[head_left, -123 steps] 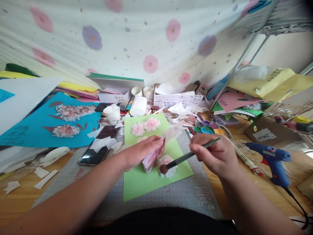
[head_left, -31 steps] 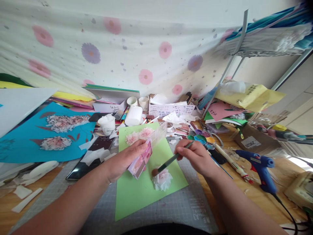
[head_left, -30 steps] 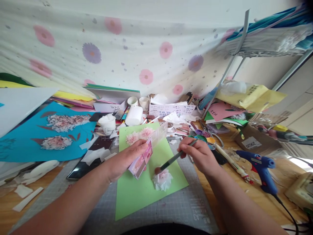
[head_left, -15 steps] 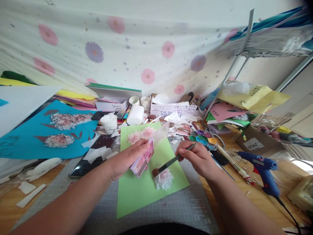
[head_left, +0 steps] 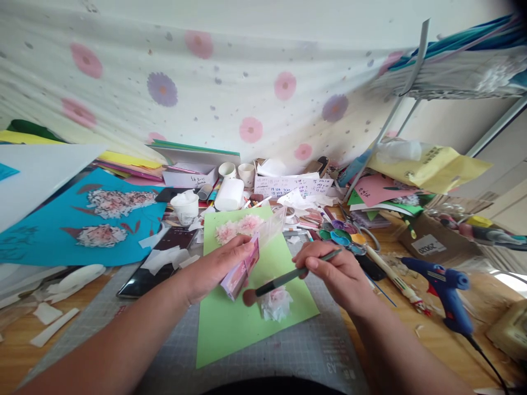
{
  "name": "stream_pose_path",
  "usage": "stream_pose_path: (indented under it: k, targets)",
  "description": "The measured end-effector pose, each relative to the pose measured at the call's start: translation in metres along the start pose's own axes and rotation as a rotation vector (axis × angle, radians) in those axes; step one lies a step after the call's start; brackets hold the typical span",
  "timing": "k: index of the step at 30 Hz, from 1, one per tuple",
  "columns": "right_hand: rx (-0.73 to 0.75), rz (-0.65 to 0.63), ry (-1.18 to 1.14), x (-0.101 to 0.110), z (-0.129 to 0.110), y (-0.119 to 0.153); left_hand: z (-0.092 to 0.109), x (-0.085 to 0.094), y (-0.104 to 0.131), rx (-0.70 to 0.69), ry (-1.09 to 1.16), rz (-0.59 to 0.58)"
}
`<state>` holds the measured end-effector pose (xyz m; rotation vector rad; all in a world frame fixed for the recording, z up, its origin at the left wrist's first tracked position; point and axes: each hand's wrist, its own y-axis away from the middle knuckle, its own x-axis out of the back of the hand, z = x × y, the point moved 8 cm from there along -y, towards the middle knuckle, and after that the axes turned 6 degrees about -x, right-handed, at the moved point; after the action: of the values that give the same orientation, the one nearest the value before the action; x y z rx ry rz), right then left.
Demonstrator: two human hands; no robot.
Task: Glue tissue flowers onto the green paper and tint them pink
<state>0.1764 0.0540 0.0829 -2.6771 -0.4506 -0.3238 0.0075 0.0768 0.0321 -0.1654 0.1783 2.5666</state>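
My left hand [head_left: 228, 258] grips a small pink makeup palette [head_left: 241, 274], its clear lid [head_left: 272, 233] swung up and away. In my right hand [head_left: 327, 266] is a makeup brush [head_left: 284, 281] with a dark handle. Its brown bristle head hovers between the palette and a tissue-paper flower [head_left: 276, 304], white with a pink centre. That flower lies on a light green sheet of paper [head_left: 222, 340]. Farther up the same sheet, beyond my left hand, sit pink paper flowers [head_left: 239, 227].
A grey cutting mat [head_left: 164, 340] lies under the sheet. At right is a blue glue gun [head_left: 440, 280] with its cord. On the left, blue paper [head_left: 37, 219] bears crumpled-paper flowers. A white cup [head_left: 185, 207], a tablet-like dark panel [head_left: 152, 274] and a paint palette [head_left: 341, 236] stand around.
The brush head has moved left, off the white flower and toward the palette, and the brush now lies flatter. My left hand stays nearly still with the palette.
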Motion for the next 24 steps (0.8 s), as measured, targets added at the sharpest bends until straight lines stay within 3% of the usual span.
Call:
stream_pose_path:
  k: [2,4,7,11,13,17,21,24]
  targets:
    - [0.036,-0.133,0.068,-0.016,-0.007,0.001,-0.001,0.003,0.0,0.009,-0.032,0.02]
    - [0.06,-0.189,0.155,-0.021,-0.01,0.001,-0.003,0.007,0.0,0.028,-0.048,0.061]
    - [0.027,-0.028,0.159,0.005,-0.002,-0.001,-0.007,0.011,0.001,0.06,-0.04,0.08]
    - [0.0,0.233,-0.073,0.048,0.015,0.003,-0.011,0.011,0.003,0.126,-0.035,0.071]
    - [-0.026,0.227,-0.103,0.051,0.019,0.003,-0.011,0.012,0.003,0.125,-0.028,0.08]
    - [-0.111,0.063,0.055,0.037,0.018,-0.002,-0.01,0.012,0.003,0.104,-0.02,0.073]
    - [-0.041,0.325,-0.079,0.065,0.012,0.001,-0.006,0.002,0.005,0.132,0.057,0.025]
    - [0.087,0.473,-0.187,0.076,0.004,0.008,-0.002,-0.013,0.006,0.135,0.161,-0.076]
